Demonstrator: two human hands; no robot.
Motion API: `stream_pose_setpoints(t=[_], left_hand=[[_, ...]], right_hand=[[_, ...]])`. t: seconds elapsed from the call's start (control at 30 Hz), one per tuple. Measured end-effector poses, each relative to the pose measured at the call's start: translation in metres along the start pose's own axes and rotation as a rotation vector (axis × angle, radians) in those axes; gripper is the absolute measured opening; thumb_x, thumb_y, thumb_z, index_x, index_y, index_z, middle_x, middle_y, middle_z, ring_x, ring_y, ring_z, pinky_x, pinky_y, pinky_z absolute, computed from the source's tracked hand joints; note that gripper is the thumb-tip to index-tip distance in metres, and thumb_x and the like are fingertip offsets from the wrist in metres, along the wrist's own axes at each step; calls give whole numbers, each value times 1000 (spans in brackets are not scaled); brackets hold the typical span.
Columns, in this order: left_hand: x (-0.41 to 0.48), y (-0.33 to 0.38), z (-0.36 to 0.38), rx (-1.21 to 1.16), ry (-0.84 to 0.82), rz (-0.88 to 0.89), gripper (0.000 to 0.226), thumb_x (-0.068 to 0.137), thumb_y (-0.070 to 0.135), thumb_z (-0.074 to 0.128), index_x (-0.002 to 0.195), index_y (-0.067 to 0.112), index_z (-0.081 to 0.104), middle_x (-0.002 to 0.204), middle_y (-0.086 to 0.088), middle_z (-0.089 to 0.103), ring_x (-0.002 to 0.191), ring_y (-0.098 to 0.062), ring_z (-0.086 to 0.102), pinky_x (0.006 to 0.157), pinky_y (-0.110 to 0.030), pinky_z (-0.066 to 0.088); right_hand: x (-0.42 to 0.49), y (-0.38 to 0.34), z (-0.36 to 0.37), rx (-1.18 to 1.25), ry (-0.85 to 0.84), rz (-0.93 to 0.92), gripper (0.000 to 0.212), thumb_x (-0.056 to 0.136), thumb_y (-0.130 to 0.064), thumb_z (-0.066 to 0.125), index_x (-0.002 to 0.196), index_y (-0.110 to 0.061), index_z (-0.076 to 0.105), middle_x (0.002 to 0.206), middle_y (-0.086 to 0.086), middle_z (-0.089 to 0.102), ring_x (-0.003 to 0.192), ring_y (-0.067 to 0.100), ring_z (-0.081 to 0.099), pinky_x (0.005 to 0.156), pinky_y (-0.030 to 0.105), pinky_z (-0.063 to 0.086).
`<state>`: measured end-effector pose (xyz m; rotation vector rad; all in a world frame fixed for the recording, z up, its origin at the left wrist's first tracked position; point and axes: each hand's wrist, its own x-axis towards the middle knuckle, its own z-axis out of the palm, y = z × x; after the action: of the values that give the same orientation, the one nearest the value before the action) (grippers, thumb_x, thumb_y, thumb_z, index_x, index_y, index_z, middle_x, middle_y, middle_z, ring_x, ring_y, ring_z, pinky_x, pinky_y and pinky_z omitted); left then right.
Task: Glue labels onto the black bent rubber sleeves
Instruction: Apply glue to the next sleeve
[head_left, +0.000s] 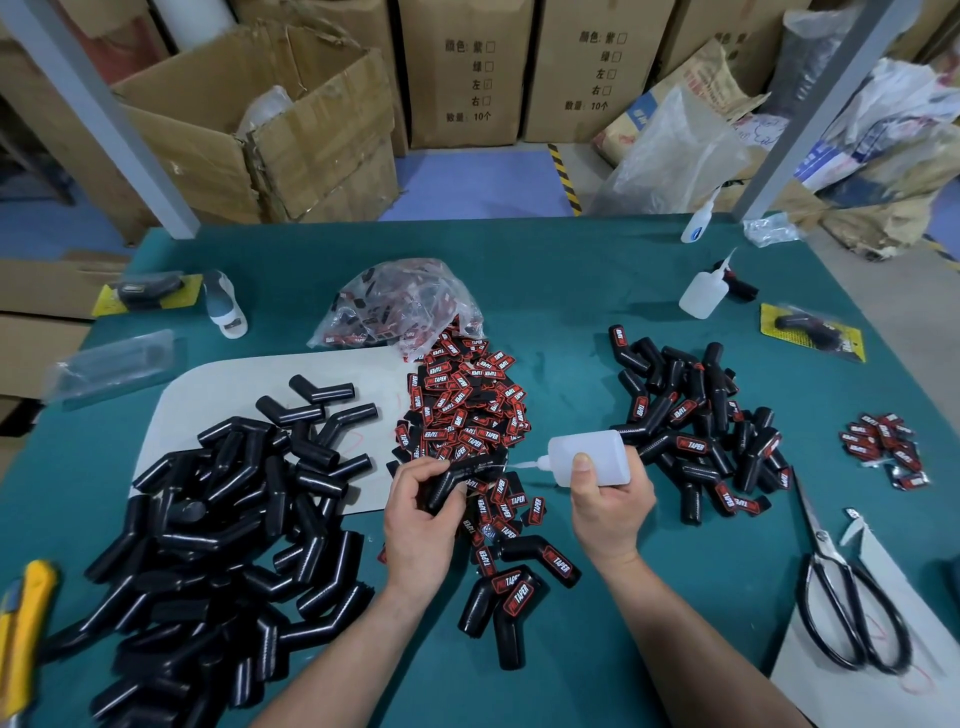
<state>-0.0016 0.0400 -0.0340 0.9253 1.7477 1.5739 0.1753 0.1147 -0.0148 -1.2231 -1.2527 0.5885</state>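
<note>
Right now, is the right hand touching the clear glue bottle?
Touching. The head view shows the right hand curled round the glue bottle, with the thumb pressed flat on its side and no gap between them.

The left hand (421, 512) curls its fingers (415, 470) round a black bent sleeve (457, 475). The right hand (610, 501) grips a glue bottle (589, 457), its nozzle (524, 464) pointing at the sleeve just beyond the left fingertips, above scattered labels (467, 410).
</note>
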Motion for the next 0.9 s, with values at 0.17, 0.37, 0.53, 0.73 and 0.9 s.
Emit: stream_pose_setpoints(t=[0.17, 0.37, 0.53, 0.73, 0.9], left_hand=[[-1, 2, 0, -19, 4, -29, 53, 84, -2, 80, 101, 46, 65, 111, 20, 66, 109, -13, 65, 102, -39, 51], [-2, 4, -1, -42, 10, -48, 50, 84, -1, 80, 101, 43, 65, 111, 20, 66, 110, -14, 65, 102, -38, 50], [-2, 5, -1, -36, 13, -56, 50, 85, -1, 79, 101, 44, 64, 112, 21, 65, 110, -10, 64, 102, -35, 50], [-3, 7, -1, -36, 15, -72, 50, 85, -1, 78, 101, 44, 64, 112, 20, 65, 109, -12, 65, 102, -42, 52], [-3, 9, -1, -29, 13, -70, 50, 85, -1, 79, 101, 43, 64, 112, 20, 65, 110, -13, 64, 104, -48, 51]], right_hand=[[0, -2, -1, -4, -1, -5, 35, 77, -40, 64, 67, -10, 49, 56, -17, 44, 54, -9, 49, 50, 4, 32], [1, 0, -2, -13, 24, 3, 44, 76, -42, 64, 66, -1, 51, 58, -18, 46, 54, -10, 49, 49, 6, 34], [1, 1, -2, -15, 21, -4, 44, 76, -43, 64, 67, -2, 52, 57, -18, 47, 55, -9, 51, 49, 7, 35], [1, 0, -2, -20, 9, -13, 44, 77, -42, 64, 66, -1, 51, 59, -20, 47, 55, -11, 50, 49, 4, 33], [2, 2, -2, -17, 15, -7, 41, 77, -42, 64, 68, -3, 53, 57, -17, 48, 56, -9, 52, 48, 7, 35]])
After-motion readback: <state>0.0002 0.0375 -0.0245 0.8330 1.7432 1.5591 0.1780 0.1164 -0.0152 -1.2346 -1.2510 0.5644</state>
